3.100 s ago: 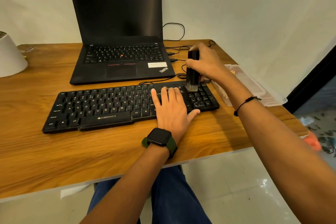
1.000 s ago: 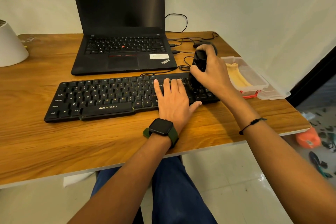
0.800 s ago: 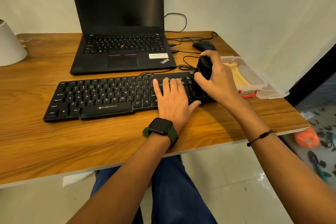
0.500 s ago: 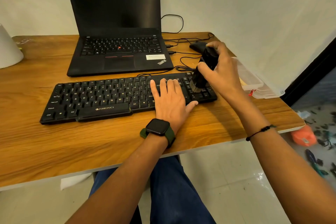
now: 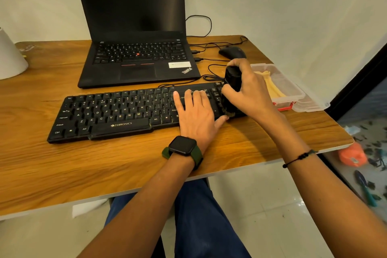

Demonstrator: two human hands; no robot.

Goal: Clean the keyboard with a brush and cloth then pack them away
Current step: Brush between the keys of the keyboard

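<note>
The right hand (image 5: 250,90) grips the black brush (image 5: 231,90) upright, bristles down on the right end of the keyboard (image 5: 117,115); the left hand (image 5: 196,113) presses flat just left of it; the uncleaned keys run leftward along the worktop (image 5: 104,169); the open box (image 5: 293,92) lies right.

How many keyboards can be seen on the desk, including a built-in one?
2. The external keyboard lies at the front of the desk, under both hands. The other is built into the laptop behind it. None seems hidden.
</note>
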